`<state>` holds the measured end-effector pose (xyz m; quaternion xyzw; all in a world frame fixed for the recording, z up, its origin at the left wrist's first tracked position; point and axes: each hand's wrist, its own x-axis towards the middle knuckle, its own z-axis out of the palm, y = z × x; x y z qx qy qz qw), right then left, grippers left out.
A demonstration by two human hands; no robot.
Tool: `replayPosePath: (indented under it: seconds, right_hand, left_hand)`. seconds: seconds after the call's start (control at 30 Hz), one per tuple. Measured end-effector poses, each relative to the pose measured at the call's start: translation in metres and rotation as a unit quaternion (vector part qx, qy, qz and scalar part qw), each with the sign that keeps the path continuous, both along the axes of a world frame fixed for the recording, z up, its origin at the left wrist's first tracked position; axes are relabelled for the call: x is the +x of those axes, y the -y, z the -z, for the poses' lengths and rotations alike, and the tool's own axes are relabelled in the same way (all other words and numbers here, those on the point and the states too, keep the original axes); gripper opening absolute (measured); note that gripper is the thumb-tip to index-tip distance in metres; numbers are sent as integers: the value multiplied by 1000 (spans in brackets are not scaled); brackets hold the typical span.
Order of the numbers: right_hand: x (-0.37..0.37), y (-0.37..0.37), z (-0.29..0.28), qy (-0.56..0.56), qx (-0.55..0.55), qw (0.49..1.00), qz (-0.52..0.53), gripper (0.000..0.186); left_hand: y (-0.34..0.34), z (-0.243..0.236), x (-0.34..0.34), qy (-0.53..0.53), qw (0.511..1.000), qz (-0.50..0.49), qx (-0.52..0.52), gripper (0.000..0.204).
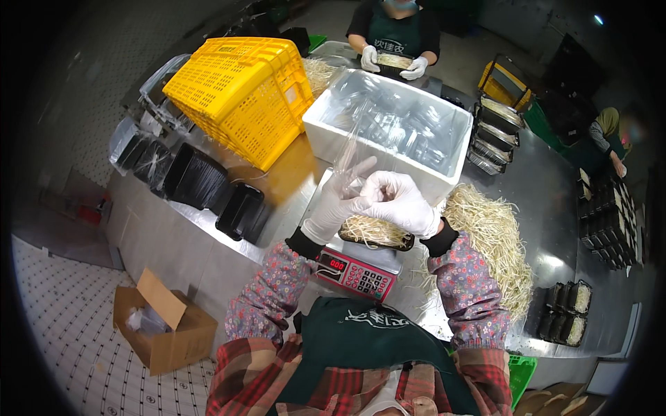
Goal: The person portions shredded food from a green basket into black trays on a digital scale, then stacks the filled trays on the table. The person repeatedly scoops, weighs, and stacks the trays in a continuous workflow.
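Note:
Both my hands, in white gloves, meet above a red electronic scale (355,274). My right hand (400,203) is closed in a pinch against the thumb side of my left hand (333,206). A crumpled strip of clear plastic film (351,147) rises from between my left hand's fingers, and my right fingertips seem to pinch its lower part. Below the hands, a black tray of bean sprouts (374,231) rests on the scale, partly hidden by them. A loose heap of bean sprouts (488,243) lies beside my right forearm.
A white foam box (388,161) of clear plastic pieces stands ahead, beside a tilted yellow crate (239,90). Black trays (194,177) stand left; filled trays (496,135) are stacked right. A co-worker (393,35) opposite holds a tray. A cardboard box (170,340) sits on the floor.

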<state>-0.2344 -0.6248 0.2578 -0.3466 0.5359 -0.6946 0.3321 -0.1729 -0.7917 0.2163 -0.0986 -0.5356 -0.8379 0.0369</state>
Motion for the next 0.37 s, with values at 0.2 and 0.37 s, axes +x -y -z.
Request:
replayPosePath:
  seconds: [0.2,0.37]
  right_hand:
    - [-4,2,7,28,-25,998,-44,15]
    - [-6,3,13,-25,7,999,-38,18]
  left_hand:
    - [4,3,1,4,1000,2,9,122]
    - [6,12,1,-9,999,24,35,122]
